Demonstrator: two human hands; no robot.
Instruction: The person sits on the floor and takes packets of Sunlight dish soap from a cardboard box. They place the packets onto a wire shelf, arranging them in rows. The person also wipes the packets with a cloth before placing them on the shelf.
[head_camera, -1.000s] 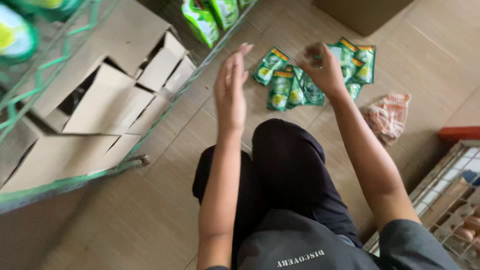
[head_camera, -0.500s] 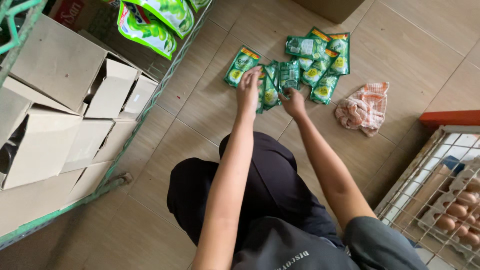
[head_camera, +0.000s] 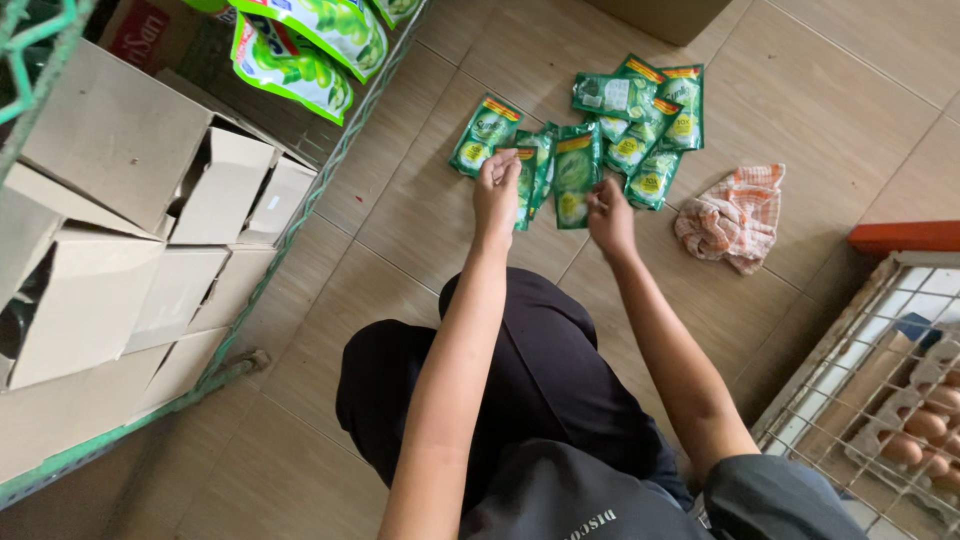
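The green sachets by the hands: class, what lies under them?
The green sachets lie on tan floor tiles, several overlapping. Whatever is beneath the overlapped ones stays hidden.

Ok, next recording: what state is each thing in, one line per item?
Left hand: fingers closed on a green sachet.
Right hand: fingers touching the sachets, grip unclear.
Green plastic sachets: flat on the tiled floor, overlapping, sealed as far as visible.
Orange checked cloth: crumpled on the floor.
Brown cardboard boxes: flaps open.
Eggs in tray: whole, behind wire mesh.
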